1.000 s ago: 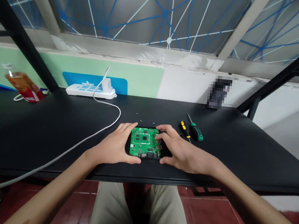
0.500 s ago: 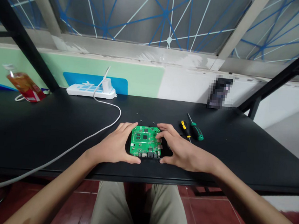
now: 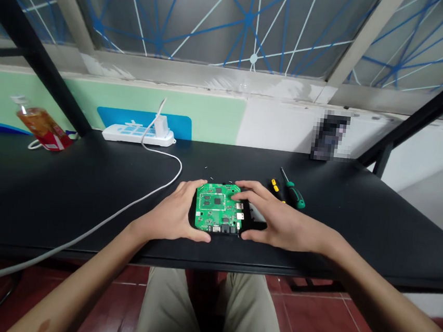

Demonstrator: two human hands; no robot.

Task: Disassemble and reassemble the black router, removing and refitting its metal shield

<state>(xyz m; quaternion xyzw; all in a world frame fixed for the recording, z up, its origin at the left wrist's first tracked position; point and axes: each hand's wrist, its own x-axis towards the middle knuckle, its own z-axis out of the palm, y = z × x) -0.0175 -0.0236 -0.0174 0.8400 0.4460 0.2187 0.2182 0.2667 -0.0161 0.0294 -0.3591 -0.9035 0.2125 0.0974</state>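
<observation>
A green circuit board [image 3: 213,216] lies in a black case low over the front part of the black table. My left hand [image 3: 174,211] is wrapped round its left side, fingers at the far corner and thumb along the near edge. My right hand [image 3: 273,218] spans the right side, with fingertips on the board's upper right and the thumb by the near right corner. A gap shows between that palm and the board's edge. Metal ports [image 3: 239,216] line the board's right and near edges.
Beyond my right hand lie a green-handled screwdriver [image 3: 294,193] and a yellow-and-black screwdriver [image 3: 276,187]. A few tiny screws [image 3: 211,178] lie behind the board. A white cable [image 3: 123,210] runs from the power strip [image 3: 130,134] across the left. A drink bottle [image 3: 45,127] leans at left.
My right palm has drawn slightly to the right, widening the gap beside the board. The right fingertips remain on the board, and my left hand keeps its hold. The view has shifted a little.
</observation>
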